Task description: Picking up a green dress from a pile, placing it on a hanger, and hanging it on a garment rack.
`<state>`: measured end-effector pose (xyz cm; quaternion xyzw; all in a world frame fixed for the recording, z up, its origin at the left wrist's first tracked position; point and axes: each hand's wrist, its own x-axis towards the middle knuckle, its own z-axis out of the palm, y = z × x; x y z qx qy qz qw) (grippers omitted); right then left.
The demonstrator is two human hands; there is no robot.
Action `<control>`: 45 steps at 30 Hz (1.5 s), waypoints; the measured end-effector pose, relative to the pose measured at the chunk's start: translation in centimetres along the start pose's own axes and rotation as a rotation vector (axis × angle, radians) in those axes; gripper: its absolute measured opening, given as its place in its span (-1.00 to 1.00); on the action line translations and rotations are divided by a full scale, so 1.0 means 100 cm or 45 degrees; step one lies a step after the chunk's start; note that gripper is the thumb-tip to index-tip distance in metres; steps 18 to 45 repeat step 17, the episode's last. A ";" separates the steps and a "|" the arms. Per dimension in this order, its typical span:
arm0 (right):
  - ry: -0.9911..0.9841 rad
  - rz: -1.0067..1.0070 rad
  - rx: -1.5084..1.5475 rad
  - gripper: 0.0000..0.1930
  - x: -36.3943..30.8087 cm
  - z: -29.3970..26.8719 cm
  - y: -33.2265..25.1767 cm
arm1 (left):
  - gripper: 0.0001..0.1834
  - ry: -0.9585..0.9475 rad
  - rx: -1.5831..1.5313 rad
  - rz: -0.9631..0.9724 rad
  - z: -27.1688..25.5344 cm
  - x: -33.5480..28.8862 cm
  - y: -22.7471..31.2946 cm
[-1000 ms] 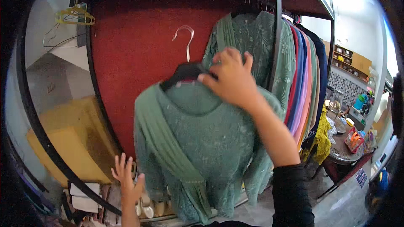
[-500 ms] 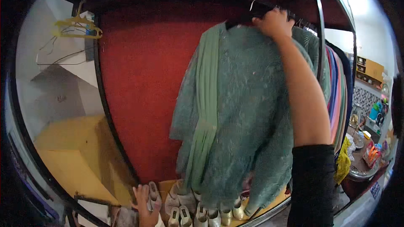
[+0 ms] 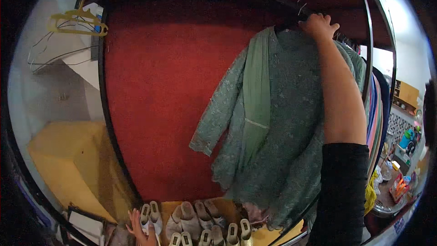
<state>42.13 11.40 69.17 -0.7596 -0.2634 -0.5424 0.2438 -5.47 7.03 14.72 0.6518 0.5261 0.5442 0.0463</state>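
Observation:
A green lace dress (image 3: 291, 95) with a plain green draped panel hangs from the dark rod on a black hanger (image 3: 283, 23) with a metal hook. My right hand (image 3: 321, 26) is up at the rod, closed over the hanger near the dress's right shoulder; part of the grip is hidden. My right forearm, in a black sleeve, crosses in front of the dress. Low on the left, my left hand (image 3: 140, 228) has its fingers apart and holds nothing that I can see. It is beside a pair of white slip-on shoes (image 3: 151, 216).
More shoes (image 3: 191, 216) stand in rows below the dress. Other clothes (image 3: 375, 109) hang packed at the right, behind a metal post (image 3: 369, 41). A yellow hanger (image 3: 79, 25) hangs at the far left, above a yellow box-like block (image 3: 68, 164). A red panel (image 3: 164, 100) backs the rack.
The dress and its hanger have shifted right along the rod with my right hand, showing more red panel and shoes. My left hand has moved slightly left and down in view.

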 end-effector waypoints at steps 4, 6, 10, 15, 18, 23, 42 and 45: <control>0.018 -0.041 -0.119 -0.50 0.001 0.023 0.002 | -0.38 -0.167 -0.038 -0.161 0.009 0.024 0.034; 0.099 -0.078 -0.173 -0.58 -0.009 0.023 -0.007 | -0.39 -0.148 -0.337 -0.112 0.016 0.034 0.034; 0.443 -0.232 -0.267 -0.51 -0.021 0.037 -0.029 | -0.45 -0.223 -0.205 0.004 0.033 0.054 0.056; 0.456 -0.430 0.036 -0.40 -0.106 0.068 -0.082 | -0.43 -0.256 -0.312 0.266 0.072 0.078 0.063; 0.209 -0.765 0.069 -0.29 -0.165 0.087 -0.102 | -0.36 -0.398 -0.245 0.365 0.078 0.094 0.081; 0.209 -0.765 0.069 -0.29 -0.165 0.087 -0.102 | -0.36 -0.398 -0.245 0.365 0.078 0.094 0.081; 0.209 -0.765 0.069 -0.29 -0.165 0.087 -0.102 | -0.36 -0.398 -0.245 0.365 0.078 0.094 0.081; 0.209 -0.765 0.069 -0.29 -0.165 0.087 -0.102 | -0.36 -0.398 -0.245 0.365 0.078 0.094 0.081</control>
